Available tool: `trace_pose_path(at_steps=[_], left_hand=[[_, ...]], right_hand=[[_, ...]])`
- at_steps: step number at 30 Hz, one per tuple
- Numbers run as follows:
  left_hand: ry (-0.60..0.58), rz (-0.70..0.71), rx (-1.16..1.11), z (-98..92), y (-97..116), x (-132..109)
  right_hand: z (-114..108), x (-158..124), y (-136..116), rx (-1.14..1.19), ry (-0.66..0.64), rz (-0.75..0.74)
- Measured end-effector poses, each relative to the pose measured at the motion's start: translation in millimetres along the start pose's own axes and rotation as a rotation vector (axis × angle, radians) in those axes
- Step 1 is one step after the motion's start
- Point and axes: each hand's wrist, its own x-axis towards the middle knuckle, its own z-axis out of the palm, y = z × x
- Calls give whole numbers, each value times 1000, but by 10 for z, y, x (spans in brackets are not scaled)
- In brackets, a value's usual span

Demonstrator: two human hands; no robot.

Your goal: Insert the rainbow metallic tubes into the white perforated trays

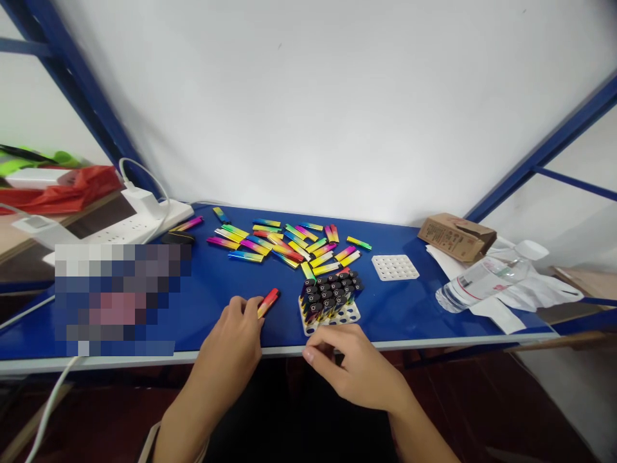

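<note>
My left hand (234, 337) is closed on one end of a red-and-yellow lighter (268, 302), its black-tipped end pointing away to the right. In front of my right hand (349, 363) stands a white tray with holes (354, 314). Several upright lighters (330, 292) fill its far and left holes, black ends up, while some holes at the front right show bare. The right hand's fingers are curled at the desk edge, and nothing shows between thumb and forefinger. Behind the tray, loose lighters (284, 244) in rainbow colours lie scattered flat.
A second white perforated tray (395, 267) lies to the right. Past it are a cardboard box (456, 236), a clear water bottle (491, 276) on its side and white paper. At left sit a white power strip (125, 228) with cables and a blurred-out patch. A white wall (313, 116) stands behind.
</note>
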Motion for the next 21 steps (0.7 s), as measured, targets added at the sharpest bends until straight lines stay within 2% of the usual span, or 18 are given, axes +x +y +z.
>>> trace_pose_path(at_steps=[3,8,12,15,18,21], left_hand=[[-31,5,-65,-43,30,-27],[231,97,-321,-204,92,-35],[334,50,-504,-401,218,-67],[262,152,-617,-420,329,-120],[132,256,-702,-343,416,-158],[40,246,-733,-252,454,-130]], right_hand=[[65,38,8,84,29,53],[159,65,40,245,38,185],[213,41,53,335,95,174],[241,20,42,395,149,59],[247,12,22,383,280,-59],[208,16,11,383,408,-157]])
